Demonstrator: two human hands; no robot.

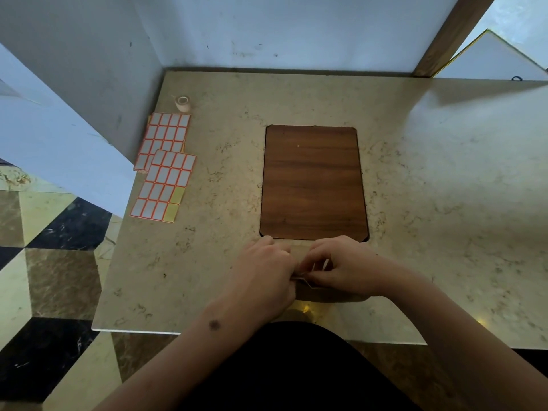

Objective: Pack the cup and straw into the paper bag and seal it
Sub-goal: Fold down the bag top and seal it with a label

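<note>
A brown paper bag [329,295] stands on the marble table near its front edge, seen from above and mostly covered by my hands. My left hand [265,269] rests on its left side, fingers curled over the folded top. My right hand [341,266] pinches the same fold from the right, so the fingertips of both hands meet at the middle. A thin pale edge shows between the fingers; I cannot tell whether it is paper or a sticker. No cup or straw is in sight.
A dark wooden board [312,182] lies just beyond the bag. Sheets of orange-bordered labels [163,185] lie at the table's left edge, with a small tape roll [182,101] behind them. White walls enclose the back and left.
</note>
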